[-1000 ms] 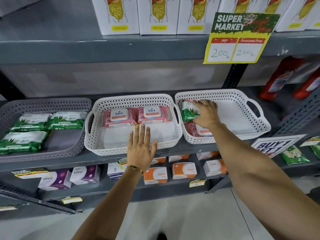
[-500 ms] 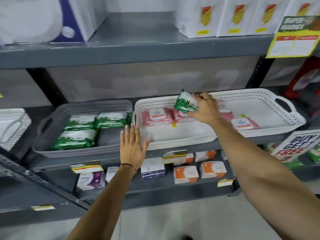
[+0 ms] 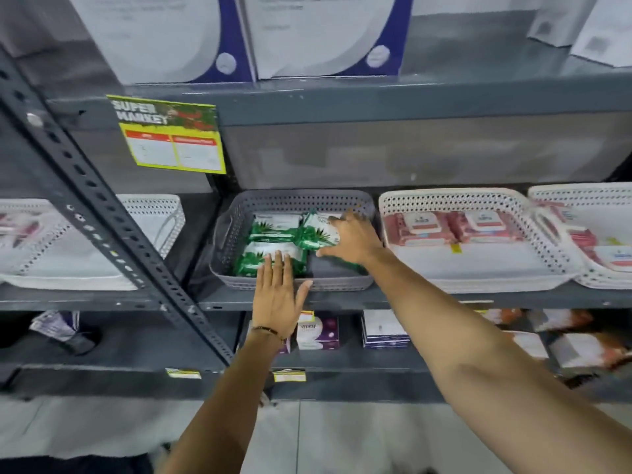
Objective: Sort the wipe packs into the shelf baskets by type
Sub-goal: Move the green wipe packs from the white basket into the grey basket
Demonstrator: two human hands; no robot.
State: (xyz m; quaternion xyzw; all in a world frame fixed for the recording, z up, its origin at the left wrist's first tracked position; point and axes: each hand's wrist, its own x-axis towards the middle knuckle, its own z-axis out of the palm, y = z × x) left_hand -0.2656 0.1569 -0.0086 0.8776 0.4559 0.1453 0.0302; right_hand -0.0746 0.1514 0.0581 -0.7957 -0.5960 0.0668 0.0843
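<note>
A grey basket (image 3: 294, 200) on the middle shelf holds several green wipe packs (image 3: 273, 230). My right hand (image 3: 352, 239) is shut on one more green wipe pack (image 3: 316, 230), held tilted over the basket's right half. My left hand (image 3: 277, 292) is open, fingers spread, in front of the basket's near rim. To the right, a white basket (image 3: 444, 200) holds two pink wipe packs (image 3: 451, 225). A further white basket (image 3: 581, 196) at the right edge holds more pink packs (image 3: 612, 254).
A slanted grey shelf brace (image 3: 102, 213) crosses the left side. Behind it stands another white basket (image 3: 150, 206). A yellow price tag (image 3: 171, 138) hangs from the upper shelf. Small boxes (image 3: 318, 331) fill the lower shelf.
My right hand has carried the green pack leftward from the far-right white basket, past the pink-pack basket, to the grey basket. The view has swung left. My left hand followed, staying open.
</note>
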